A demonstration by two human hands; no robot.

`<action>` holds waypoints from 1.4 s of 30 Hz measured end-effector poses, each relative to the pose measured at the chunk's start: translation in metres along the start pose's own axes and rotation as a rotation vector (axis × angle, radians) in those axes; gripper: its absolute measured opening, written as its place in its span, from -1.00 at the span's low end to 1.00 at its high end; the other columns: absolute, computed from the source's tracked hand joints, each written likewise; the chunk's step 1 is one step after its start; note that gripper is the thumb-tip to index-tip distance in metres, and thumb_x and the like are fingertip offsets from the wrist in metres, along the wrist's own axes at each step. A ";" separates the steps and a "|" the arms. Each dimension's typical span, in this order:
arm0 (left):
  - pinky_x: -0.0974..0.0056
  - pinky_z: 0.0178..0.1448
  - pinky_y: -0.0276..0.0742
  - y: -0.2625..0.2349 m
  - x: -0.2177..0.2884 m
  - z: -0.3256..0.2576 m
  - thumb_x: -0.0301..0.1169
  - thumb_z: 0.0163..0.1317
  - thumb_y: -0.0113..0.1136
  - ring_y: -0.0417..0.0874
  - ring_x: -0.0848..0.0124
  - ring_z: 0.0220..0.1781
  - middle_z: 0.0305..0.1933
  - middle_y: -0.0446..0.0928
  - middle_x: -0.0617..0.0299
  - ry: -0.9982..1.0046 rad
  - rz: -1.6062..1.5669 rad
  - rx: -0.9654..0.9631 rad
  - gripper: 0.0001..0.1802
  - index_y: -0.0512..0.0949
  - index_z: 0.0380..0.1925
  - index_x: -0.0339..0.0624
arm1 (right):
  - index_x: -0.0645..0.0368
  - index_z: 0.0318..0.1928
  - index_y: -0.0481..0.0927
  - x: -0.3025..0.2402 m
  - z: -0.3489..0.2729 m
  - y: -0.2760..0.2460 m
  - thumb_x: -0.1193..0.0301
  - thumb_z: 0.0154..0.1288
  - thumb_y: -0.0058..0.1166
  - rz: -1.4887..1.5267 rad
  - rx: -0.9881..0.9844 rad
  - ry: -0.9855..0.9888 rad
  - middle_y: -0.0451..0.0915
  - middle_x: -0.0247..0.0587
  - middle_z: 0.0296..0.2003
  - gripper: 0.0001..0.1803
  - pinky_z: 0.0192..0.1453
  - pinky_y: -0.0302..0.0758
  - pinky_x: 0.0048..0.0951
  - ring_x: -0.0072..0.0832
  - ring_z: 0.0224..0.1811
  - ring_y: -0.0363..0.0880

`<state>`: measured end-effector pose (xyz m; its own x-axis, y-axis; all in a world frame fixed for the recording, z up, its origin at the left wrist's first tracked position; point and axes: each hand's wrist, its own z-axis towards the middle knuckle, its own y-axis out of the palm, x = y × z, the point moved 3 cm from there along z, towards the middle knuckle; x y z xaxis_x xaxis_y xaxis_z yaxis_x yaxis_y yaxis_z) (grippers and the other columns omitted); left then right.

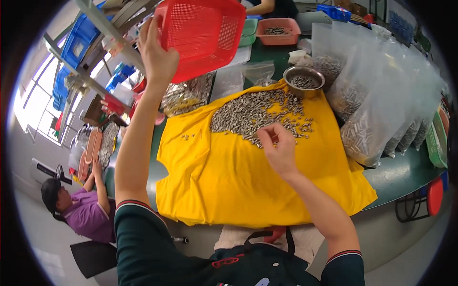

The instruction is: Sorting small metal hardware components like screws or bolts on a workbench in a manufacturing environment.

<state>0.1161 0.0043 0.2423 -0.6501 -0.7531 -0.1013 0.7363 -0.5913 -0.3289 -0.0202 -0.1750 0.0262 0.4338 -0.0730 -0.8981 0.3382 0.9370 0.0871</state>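
My left hand [158, 59] grips the edge of a red plastic basket [188, 71], raised and tilted above the far left of the table. Its inside shows mesh walls and no parts. Small metal parts [248, 112] lie in a wide heap on a yellow cloth [229, 186], thinning out toward the right. At the heap's near edge is my right hand [281, 150], thumb and fingertips pinched together; what they hold, if anything, is too small to make out. A steel bowl [306, 94] with more such parts stands at the cloth's far right corner.
Large clear bags of metal parts [365, 119] crowd the right side. Behind are a pink basket [278, 40] and a green basket [249, 32]. Clear packets [188, 97] lie left of the cloth. A person in purple [90, 214] works at far left; a red stool [434, 196] stands right.
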 end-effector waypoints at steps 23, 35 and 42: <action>0.15 0.09 0.45 -0.239 -0.043 -0.309 -0.51 0.02 0.18 0.38 0.26 0.03 0.10 0.17 -0.01 -1.246 0.287 0.579 -0.27 0.00 0.15 -0.34 | 0.26 -0.47 0.50 0.017 0.004 -0.005 0.45 0.13 0.10 -0.002 0.051 0.040 0.44 -0.49 -0.61 -0.87 -0.56 0.21 -0.71 -0.81 -0.62 0.23; 0.30 -0.18 0.39 0.020 0.064 -0.232 -0.55 0.01 0.12 0.47 0.27 -0.30 -0.32 0.47 0.12 -0.370 -0.503 -0.598 -0.75 0.51 -0.23 -0.25 | 0.23 -0.43 0.50 0.028 0.008 -0.003 0.42 0.17 0.08 -0.066 0.107 0.034 0.45 -0.48 -0.58 -0.87 -0.51 0.25 -0.72 -0.80 -0.59 0.28; 0.10 0.06 0.30 0.034 0.094 -0.252 -0.37 0.05 0.11 0.29 0.10 0.03 -0.05 0.34 0.07 -0.122 -0.370 -0.755 -0.65 0.45 -0.11 -0.16 | 0.23 -0.46 0.50 0.033 0.013 -0.019 0.43 0.14 0.10 -0.103 0.169 0.003 0.47 -0.46 -0.59 -0.87 -0.54 0.26 -0.70 -0.79 -0.61 0.29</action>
<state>0.0325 -0.0136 -0.0148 -0.7673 -0.6009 0.2241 0.1293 -0.4873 -0.8636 -0.0018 -0.1996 0.0004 0.3873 -0.1638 -0.9073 0.5158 0.8541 0.0660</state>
